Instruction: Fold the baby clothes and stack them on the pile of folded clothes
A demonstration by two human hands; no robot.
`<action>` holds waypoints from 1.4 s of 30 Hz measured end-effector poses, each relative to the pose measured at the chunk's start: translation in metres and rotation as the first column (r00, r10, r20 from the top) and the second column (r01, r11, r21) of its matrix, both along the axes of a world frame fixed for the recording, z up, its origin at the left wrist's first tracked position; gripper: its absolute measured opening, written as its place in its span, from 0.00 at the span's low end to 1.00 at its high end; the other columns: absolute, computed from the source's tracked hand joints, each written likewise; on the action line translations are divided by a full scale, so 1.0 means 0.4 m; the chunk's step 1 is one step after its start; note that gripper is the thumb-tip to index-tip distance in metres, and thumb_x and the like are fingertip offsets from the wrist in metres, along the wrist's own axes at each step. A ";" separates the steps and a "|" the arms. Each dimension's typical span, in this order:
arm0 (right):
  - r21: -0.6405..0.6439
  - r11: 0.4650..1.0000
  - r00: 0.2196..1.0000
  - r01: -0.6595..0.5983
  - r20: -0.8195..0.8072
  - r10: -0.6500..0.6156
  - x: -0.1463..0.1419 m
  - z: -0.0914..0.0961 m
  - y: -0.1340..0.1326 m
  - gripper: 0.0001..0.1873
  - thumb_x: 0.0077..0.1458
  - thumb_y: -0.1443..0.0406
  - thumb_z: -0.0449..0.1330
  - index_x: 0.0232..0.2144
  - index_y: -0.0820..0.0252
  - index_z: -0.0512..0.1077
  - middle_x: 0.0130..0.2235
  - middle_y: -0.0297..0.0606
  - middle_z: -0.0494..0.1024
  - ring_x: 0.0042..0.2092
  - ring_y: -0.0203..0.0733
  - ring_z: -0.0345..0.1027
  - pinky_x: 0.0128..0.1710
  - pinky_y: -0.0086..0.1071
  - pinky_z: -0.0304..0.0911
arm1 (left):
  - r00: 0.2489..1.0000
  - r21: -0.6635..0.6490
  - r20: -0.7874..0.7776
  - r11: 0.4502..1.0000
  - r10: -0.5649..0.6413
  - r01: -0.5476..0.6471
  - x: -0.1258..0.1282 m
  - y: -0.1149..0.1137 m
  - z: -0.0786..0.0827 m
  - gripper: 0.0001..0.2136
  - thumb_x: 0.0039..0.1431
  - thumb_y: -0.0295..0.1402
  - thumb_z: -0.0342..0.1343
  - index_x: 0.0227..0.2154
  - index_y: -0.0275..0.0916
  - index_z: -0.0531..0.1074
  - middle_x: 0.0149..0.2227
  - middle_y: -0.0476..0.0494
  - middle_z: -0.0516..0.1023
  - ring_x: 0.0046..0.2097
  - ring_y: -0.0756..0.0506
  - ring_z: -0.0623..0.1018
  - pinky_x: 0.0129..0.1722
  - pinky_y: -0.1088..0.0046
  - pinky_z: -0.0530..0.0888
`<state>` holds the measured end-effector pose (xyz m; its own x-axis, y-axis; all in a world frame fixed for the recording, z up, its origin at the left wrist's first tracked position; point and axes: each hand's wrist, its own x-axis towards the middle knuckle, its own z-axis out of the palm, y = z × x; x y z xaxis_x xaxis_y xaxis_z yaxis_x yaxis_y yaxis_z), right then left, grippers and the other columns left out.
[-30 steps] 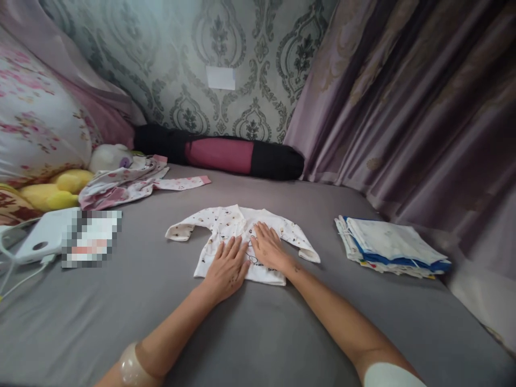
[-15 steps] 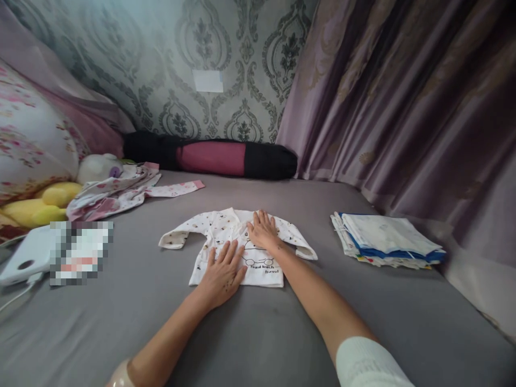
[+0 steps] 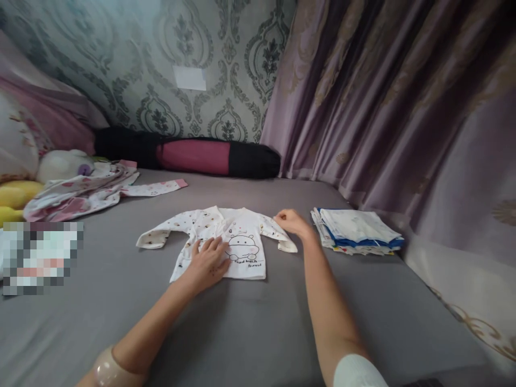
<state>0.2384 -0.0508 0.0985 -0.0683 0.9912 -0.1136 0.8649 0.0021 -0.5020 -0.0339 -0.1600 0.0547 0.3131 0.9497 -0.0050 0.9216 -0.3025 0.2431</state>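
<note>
A small white baby shirt [image 3: 245,269] lies spread front up on the bed, its sleeves out to both sides. It has a cartoon hippo and lettering on one half and small scattered prints on the other. My left hand [image 3: 209,262] rests flat on the lower middle of the shirt, fingers stretched. At the upper edge of the right-hand sleeve, my right hand [image 3: 293,222] has its fingers curled into a pinch at the fabric. How much cloth is between the fingertips is hard to see.
A stack of folded clothes [image 3: 357,231] sits to the right. Crumpled pink-and-white clothing [image 3: 86,188], a plush toy [image 3: 64,164] and a blurred-out item [image 3: 48,258] lie left. A long black-and-maroon roll [image 3: 193,156] lines the wall; a purple curtain [image 3: 363,107] hangs right.
My right hand has left the shirt's chest and moved right to the sleeve, its fingers closing. My left hand stays on the shirt. The view has turned slightly right.
</note>
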 end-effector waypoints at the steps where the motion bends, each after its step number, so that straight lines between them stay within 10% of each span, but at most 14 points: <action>1: -0.061 0.998 1.000 0.010 0.008 -0.010 0.028 0.008 -0.010 0.14 0.55 0.59 0.59 0.38 0.64 0.74 0.35 0.38 0.78 0.35 0.37 0.71 0.32 0.25 0.61 | 1.000 0.016 0.005 1.000 -0.004 0.004 0.002 0.003 0.001 0.19 0.61 0.35 0.46 0.53 0.38 0.67 0.60 0.32 0.65 0.62 0.34 0.61 0.59 0.43 0.50; 8: -0.345 0.939 0.970 -0.014 0.222 0.096 0.059 0.016 -0.051 0.28 0.40 0.65 0.69 0.46 0.59 0.68 0.43 0.36 0.75 0.33 0.35 0.69 0.26 0.24 0.59 | 0.968 0.207 0.178 0.968 -0.178 0.140 0.066 -0.004 0.012 0.13 0.63 0.41 0.47 0.44 0.43 0.71 0.51 0.39 0.70 0.53 0.38 0.67 0.51 0.54 0.61; 19: 0.100 0.995 0.918 -0.002 0.394 -0.038 0.062 0.038 -0.066 0.24 0.51 0.80 0.47 0.43 0.55 0.72 0.49 0.41 0.71 0.53 0.41 0.62 0.47 0.29 0.54 | 0.933 -0.026 0.242 0.960 -0.265 0.280 0.094 -0.004 0.029 0.11 0.64 0.37 0.46 0.37 0.41 0.73 0.42 0.41 0.73 0.45 0.42 0.71 0.44 0.64 0.65; 28: -0.130 0.985 0.920 0.113 0.389 -0.054 0.132 0.024 -0.043 0.25 0.48 0.79 0.53 0.44 0.53 0.75 0.50 0.37 0.75 0.50 0.40 0.67 0.43 0.27 0.58 | 0.910 0.004 0.276 0.948 -0.308 0.319 0.088 0.019 0.015 0.10 0.62 0.34 0.47 0.34 0.40 0.74 0.39 0.42 0.74 0.41 0.44 0.72 0.43 0.68 0.67; 34: -0.130 0.964 0.902 0.232 0.400 -0.164 0.126 -0.008 -0.027 0.17 0.48 0.72 0.57 0.41 0.58 0.76 0.47 0.45 0.77 0.48 0.46 0.70 0.43 0.32 0.61 | 0.889 0.021 0.342 0.948 -0.304 0.317 0.097 0.091 0.016 0.12 0.62 0.34 0.46 0.30 0.38 0.74 0.32 0.42 0.75 0.36 0.46 0.75 0.37 0.72 0.69; 42: -0.136 0.959 0.942 0.247 0.264 -0.205 0.145 -0.042 -0.006 0.08 0.38 0.72 0.61 0.25 0.58 0.77 0.31 0.40 0.79 0.38 0.44 0.73 0.35 0.30 0.62 | 0.913 0.176 0.290 0.953 -0.288 0.245 0.139 0.264 -0.041 0.13 0.60 0.28 0.45 0.44 0.37 0.71 0.47 0.39 0.76 0.49 0.43 0.75 0.51 0.67 0.69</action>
<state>0.2965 -0.0532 0.0817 0.2061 0.9430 -0.2612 0.9286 -0.2727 -0.2517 0.0217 -0.0542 0.0383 0.5201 0.8157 0.2533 0.6874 -0.5758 0.4426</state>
